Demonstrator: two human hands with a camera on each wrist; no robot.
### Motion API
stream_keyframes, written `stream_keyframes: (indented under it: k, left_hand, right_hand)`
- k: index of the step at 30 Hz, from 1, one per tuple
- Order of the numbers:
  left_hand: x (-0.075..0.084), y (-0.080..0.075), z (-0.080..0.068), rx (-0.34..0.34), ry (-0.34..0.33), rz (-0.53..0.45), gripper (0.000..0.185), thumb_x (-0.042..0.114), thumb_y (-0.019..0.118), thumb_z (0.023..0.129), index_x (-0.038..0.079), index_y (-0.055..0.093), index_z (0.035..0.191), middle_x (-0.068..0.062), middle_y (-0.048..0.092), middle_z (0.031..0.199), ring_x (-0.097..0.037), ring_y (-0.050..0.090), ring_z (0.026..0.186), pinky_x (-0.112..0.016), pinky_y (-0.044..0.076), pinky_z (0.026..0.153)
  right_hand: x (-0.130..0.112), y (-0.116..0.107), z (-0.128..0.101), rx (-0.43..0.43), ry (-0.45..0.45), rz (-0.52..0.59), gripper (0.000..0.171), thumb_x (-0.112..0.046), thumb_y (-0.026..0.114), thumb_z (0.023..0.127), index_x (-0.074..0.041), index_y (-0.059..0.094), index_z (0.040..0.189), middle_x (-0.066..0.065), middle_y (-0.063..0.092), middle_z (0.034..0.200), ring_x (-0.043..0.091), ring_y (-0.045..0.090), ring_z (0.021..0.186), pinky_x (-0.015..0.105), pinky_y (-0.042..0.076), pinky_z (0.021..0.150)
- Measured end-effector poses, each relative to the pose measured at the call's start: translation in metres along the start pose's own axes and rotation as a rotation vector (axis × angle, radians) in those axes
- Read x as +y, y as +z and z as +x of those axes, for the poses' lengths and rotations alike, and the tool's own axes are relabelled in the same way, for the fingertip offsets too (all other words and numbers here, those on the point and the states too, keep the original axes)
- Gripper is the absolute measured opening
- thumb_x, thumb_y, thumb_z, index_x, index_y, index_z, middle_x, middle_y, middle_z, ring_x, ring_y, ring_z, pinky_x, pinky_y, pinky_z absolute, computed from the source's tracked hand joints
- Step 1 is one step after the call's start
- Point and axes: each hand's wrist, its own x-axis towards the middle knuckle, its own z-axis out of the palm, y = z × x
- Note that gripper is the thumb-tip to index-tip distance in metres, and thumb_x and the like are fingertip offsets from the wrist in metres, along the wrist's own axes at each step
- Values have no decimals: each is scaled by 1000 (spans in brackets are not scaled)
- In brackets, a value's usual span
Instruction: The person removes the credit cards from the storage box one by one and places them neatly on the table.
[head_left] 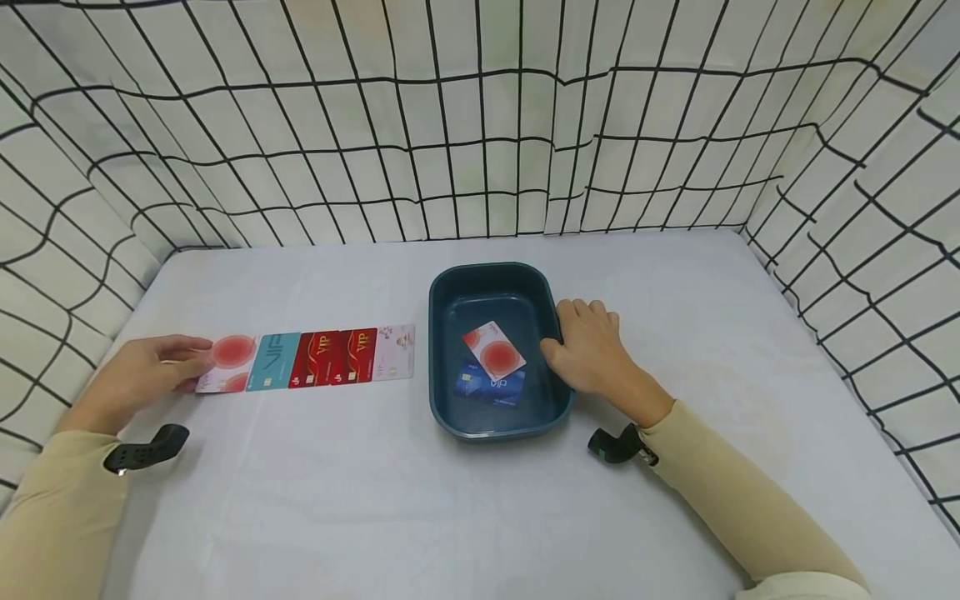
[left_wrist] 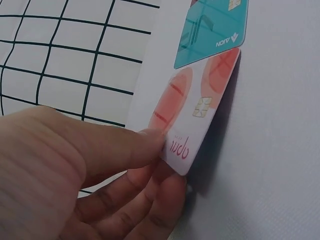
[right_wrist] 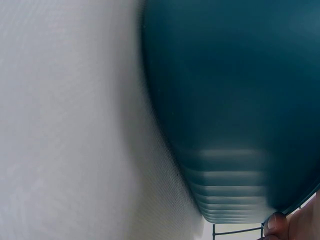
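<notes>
On the white counter point(head_left: 480, 517), the left hand point(head_left: 142, 375) pinches the near-left end of a white card with red circles point(head_left: 225, 364), thumb on top and fingers beneath, lifting that edge off the surface. This card is the leftmost in a row that continues rightward with a teal card point(head_left: 273, 361), two red VIP cards point(head_left: 336, 357) and a pale pink card point(head_left: 395, 352). The right hand point(head_left: 592, 354) grips the right rim of a dark blue tray point(head_left: 442, 417), fingers curled over the edge. Inside lie a white-and-red card point(head_left: 493, 350) over a blue card point(head_left: 491, 387).
</notes>
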Motion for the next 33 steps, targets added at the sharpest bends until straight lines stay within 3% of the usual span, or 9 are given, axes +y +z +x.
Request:
stream_keyframes:
  k: [5, 9, 13, 18, 23, 28, 33]
  left_hand:
    - [1, -1, 3, 13, 19, 48, 82, 63, 46, 103, -4, 43, 151, -34, 55, 136, -40, 57, 113, -53, 46, 87]
    - [3, -4, 2, 44, 65, 78, 73, 57, 45, 105, -3, 48, 147, -30, 65, 128, -19, 68, 92, -42, 46, 82]
    - [5, -5, 1, 75, 98, 77, 66, 53, 46, 106, -1, 51, 144, -25, 71, 119, -5, 67, 80, -32, 44, 78]
    - [9, -3, -1, 94, 95, 88, 67, 53, 45, 106, -2, 50, 144, -29, 69, 120, -25, 70, 92, -41, 50, 77]
    - [14, -3, 0, 97, 70, 103, 72, 57, 42, 106, -1, 47, 147, -33, 62, 128, -43, 63, 109, -53, 52, 80]
    - [26, -1, 3, 121, 79, 116, 69, 56, 42, 106, -1, 48, 146, -34, 55, 133, -49, 53, 116, -55, 53, 80]
    - [39, 2, 4, 142, 108, 124, 67, 54, 43, 106, 0, 50, 144, -34, 54, 133, -46, 56, 112, -53, 54, 79]
  right_hand:
    - [0, 0, 0, -1, 2, 3, 36, -30, 49, 91, -1, 57, 112, 14, 55, 97, 32, 44, 95, 46, 31, 82]
    - [0, 0, 0, -3, 5, 0, 37, -30, 49, 91, -1, 57, 112, 14, 56, 97, 32, 44, 96, 46, 31, 83]
    - [0, 0, 0, -5, 6, -1, 36, -30, 49, 91, -1, 57, 112, 14, 56, 97, 32, 44, 95, 46, 31, 83]
    - [0, 0, 0, -6, 6, 0, 36, -30, 49, 91, -1, 57, 112, 13, 56, 98, 32, 44, 96, 46, 31, 82]
    - [0, 1, 0, 1, 3, 0, 35, -29, 50, 91, -2, 57, 111, 13, 56, 97, 32, 44, 95, 45, 30, 82]
    - [1, 1, 1, -1, 6, 0, 34, -29, 50, 91, -2, 57, 111, 13, 55, 97, 32, 43, 95, 45, 30, 82]
    - [1, 1, 1, 0, 4, 3, 33, -29, 50, 91, -3, 57, 109, 13, 55, 96, 32, 43, 94, 45, 29, 81]
